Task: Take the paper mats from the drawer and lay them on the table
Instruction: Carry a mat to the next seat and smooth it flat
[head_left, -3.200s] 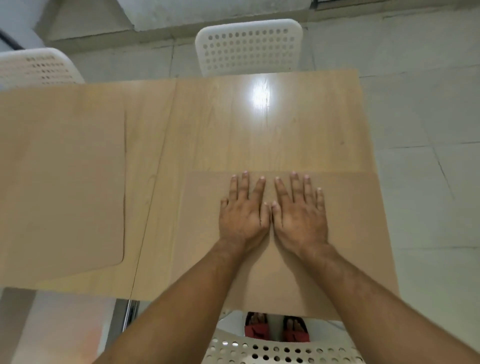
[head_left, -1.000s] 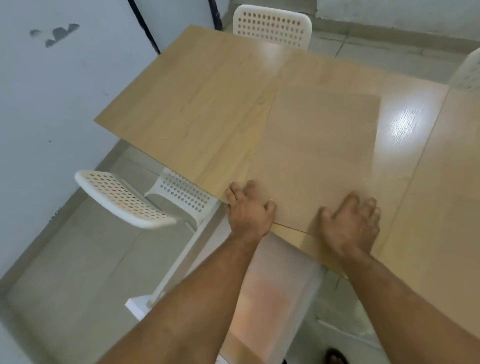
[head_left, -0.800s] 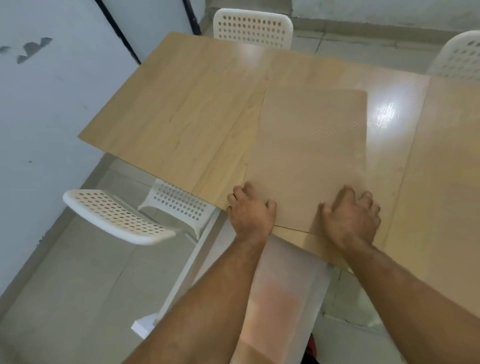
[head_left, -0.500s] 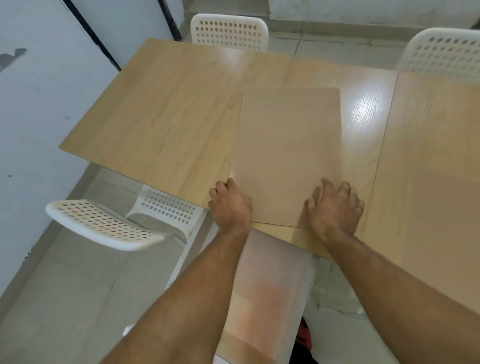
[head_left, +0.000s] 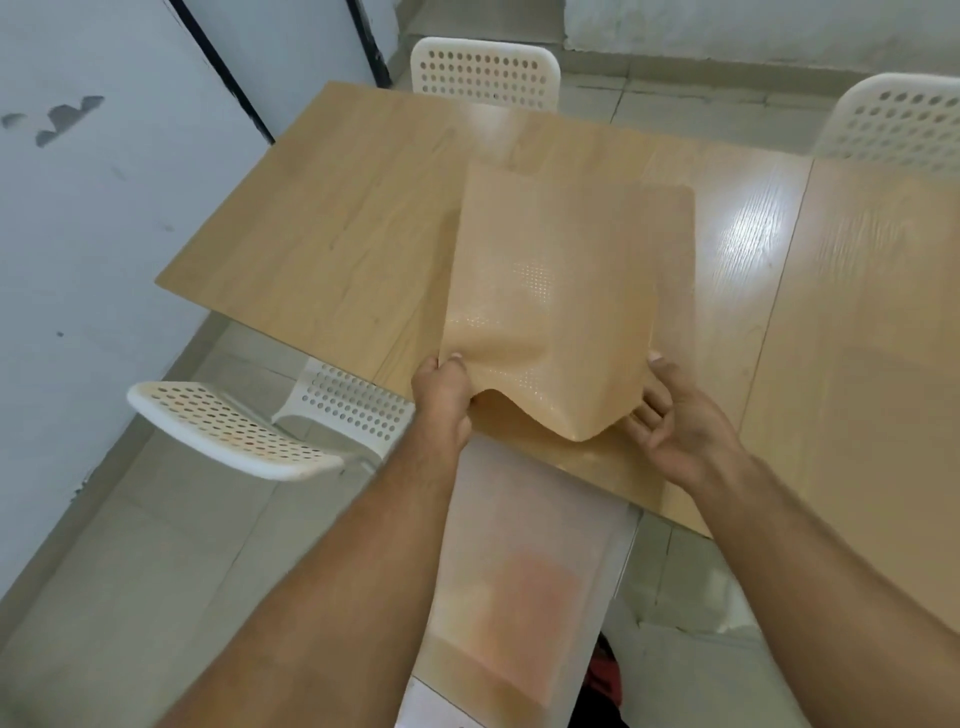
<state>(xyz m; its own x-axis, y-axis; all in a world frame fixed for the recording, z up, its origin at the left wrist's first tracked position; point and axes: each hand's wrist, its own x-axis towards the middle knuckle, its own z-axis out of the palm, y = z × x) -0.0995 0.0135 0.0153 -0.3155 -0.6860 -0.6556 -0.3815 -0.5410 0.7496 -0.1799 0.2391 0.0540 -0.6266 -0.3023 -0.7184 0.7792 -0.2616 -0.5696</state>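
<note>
paper mat (head_left: 571, 270), tan and dotted with fine holes, is pinched at its near edge by both hands. left hand (head_left: 444, 402) is closed on the near left corner, thumb on top. right hand (head_left: 680, 421) grips the near right corner, fingers under the sheet. the near edge is lifted and sags between them; the far part lies on the wooden table (head_left: 332, 228). white perforated chairs (head_left: 234, 431) stand around the table.

right chair (head_left: 893, 124) cut off
</note>
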